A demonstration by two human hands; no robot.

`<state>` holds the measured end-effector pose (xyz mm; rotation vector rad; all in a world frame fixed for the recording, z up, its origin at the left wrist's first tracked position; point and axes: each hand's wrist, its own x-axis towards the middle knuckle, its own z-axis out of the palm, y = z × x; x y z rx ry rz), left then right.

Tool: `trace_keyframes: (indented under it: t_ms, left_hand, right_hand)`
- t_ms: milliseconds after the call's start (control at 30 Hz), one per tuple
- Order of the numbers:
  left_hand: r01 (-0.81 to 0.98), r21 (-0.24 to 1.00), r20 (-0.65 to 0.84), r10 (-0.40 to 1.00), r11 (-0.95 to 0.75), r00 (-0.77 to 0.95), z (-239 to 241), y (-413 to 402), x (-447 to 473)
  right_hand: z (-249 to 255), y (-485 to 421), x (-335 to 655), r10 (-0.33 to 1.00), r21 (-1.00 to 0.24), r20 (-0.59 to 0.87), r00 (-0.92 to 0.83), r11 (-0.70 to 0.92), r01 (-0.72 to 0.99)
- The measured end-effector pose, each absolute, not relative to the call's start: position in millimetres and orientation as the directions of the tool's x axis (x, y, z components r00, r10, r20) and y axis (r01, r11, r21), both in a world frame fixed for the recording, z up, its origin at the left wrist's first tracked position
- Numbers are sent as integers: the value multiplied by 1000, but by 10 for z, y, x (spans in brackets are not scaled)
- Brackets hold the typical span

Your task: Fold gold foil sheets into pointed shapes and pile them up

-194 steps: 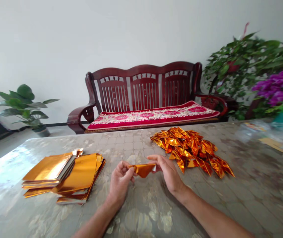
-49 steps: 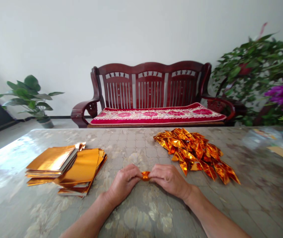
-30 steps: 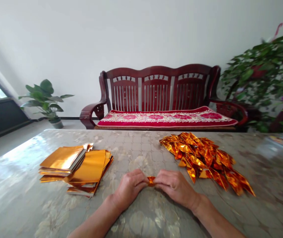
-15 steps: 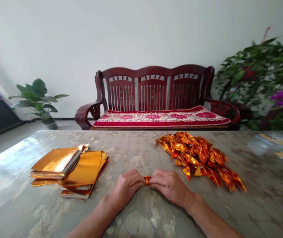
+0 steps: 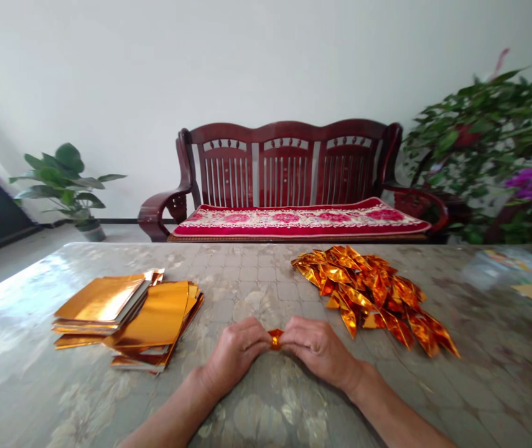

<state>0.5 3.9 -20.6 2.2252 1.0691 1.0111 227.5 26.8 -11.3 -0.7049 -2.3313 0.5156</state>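
Both my hands rest on the patterned table (image 5: 266, 410) near its front edge. My left hand (image 5: 235, 351) and my right hand (image 5: 319, 350) are closed together around a small folded piece of gold foil paper (image 5: 275, 338). Only a sliver of the foil shows between my fingertips. A pile of several folded gold foil pieces (image 5: 373, 295) lies just beyond and to the right of my right hand. Two stacks of flat gold foil sheets (image 5: 130, 314) lie to the left of my left hand.
A dark red wooden bench (image 5: 289, 180) with a red cushion stands behind the table. A potted plant (image 5: 67, 183) is on the floor at left; leafy plants with purple flowers (image 5: 503, 143) stand at right. Clear wrappers and paper (image 5: 508, 264) lie at the table's far right.
Earlier I held a larger foil piece lifted between both hands; now it is folded small and pinched low on the table. Over the last second only the camera view shifted slightly.
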Motion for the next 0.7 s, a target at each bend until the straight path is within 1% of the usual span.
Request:
trace_keyframes:
  t_ms: [400, 700]
  left_hand:
    - [439, 675, 434, 801, -593, 413, -201, 25, 35]
    - [442, 687, 431, 813, -577, 391, -207, 12, 62]
  right_hand:
    - [-125, 252, 2256, 590, -523, 511, -626, 791, 318]
    - [-118, 243, 2253, 597, -557, 519, -611, 779, 287]
